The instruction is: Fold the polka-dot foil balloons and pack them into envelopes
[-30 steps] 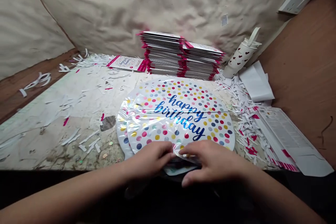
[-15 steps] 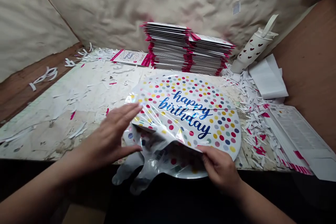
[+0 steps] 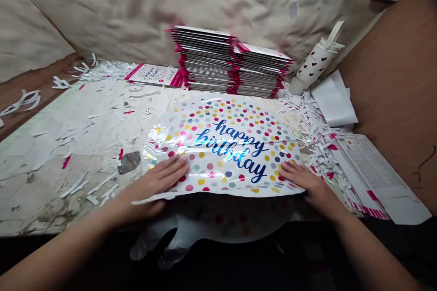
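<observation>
Polka-dot "happy birthday" foil balloon [image 3: 221,150] lies at the front edge of the bench [image 3: 85,136]; its lower part drops past that edge, dim and hard to make out. Left hand [image 3: 155,179] and right hand [image 3: 303,182] both open, fingers flat on the balloon near its lower corners, neither closed on it.

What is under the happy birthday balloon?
The tabletop runs beneath it, and a dotted foil layer with clear tabs droops below the table edge. What lies directly under the balloon is covered, so it cannot be seen.
</observation>
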Demonstrator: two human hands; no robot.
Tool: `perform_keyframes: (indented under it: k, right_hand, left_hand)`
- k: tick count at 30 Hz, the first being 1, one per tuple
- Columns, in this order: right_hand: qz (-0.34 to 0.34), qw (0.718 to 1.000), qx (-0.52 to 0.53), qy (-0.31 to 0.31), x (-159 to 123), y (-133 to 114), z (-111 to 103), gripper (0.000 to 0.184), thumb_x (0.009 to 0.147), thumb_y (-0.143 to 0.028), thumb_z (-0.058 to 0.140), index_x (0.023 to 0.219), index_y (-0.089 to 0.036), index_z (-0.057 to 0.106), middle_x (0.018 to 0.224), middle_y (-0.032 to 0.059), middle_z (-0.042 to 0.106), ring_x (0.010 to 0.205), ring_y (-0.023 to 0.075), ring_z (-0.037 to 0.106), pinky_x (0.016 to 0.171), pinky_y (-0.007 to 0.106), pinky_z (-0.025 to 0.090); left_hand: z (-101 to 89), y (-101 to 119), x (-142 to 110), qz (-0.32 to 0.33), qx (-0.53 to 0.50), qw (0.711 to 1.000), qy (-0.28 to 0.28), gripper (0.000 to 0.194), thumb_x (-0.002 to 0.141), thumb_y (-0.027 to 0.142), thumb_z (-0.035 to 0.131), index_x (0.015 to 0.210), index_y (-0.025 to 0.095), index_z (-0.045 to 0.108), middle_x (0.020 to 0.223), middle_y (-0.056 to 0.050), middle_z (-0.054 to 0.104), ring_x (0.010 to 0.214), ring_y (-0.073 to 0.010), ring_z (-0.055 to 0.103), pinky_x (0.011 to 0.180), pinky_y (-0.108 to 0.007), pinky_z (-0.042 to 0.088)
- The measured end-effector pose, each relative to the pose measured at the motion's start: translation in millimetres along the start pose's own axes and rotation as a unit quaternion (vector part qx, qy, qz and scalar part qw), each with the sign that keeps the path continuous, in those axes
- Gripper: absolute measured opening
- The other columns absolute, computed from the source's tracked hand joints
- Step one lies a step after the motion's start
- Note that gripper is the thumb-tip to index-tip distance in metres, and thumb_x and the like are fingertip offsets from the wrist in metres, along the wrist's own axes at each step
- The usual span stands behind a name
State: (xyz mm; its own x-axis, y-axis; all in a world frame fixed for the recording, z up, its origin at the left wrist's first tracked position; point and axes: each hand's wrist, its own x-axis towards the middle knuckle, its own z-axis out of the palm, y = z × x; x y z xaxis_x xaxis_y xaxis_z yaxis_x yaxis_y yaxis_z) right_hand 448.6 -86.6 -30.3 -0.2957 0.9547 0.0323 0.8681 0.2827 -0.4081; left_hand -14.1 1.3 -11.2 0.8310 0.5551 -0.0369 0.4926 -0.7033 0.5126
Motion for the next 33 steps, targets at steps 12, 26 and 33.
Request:
perform_keyframes:
  k: [12, 26, 33]
  right_hand:
    - [0.339, 0.909, 0.237, 0.054, 123, 38, -37, 0.036, 0.066, -0.051, 0.065, 0.076, -0.016, 0.062, 0.064, 0.0044, 0.063, 0.057, 0.0191, 0.058, 0.053, 0.032, 0.049]
    - [0.058, 0.993, -0.098, -0.023, 113, -102, 34, 0.065, 0.081, -0.064, 0.037, 0.136, -0.029, 0.037, 0.143, 0.0004, 0.035, 0.131, 0.022, 0.033, 0.109, 0.038, 0.026]
    - [0.211, 0.962, -0.156, 0.071, 36, -44, 4, 0.053, 0.091, -0.043, 0.028, 0.133, -0.014, 0.042, 0.133, 0.0153, 0.047, 0.127, 0.0294, 0.037, 0.106, 0.048, 0.023]
  left_hand:
    - [-30.8, 2, 80, -0.258, 0.163, 0.93, 0.204, 0.043, 0.089, 0.036, 0.035, 0.121, 0.012, 0.051, 0.118, -0.014, 0.058, 0.111, -0.0293, 0.052, 0.097, -0.045, 0.037]
    - [18.9, 16, 62, -0.235, 0.25, 0.937, 0.065, 0.064, 0.083, 0.058, 0.038, 0.139, 0.027, 0.033, 0.144, -0.018, 0.03, 0.129, -0.045, 0.026, 0.098, -0.055, 0.028]
    - [21.2, 50, 110, -0.217, 0.233, 0.945, 0.071, 0.073, 0.085, 0.06, 0.027, 0.14, 0.013, 0.03, 0.148, -0.017, 0.021, 0.136, -0.0348, 0.012, 0.107, -0.05, 0.018]
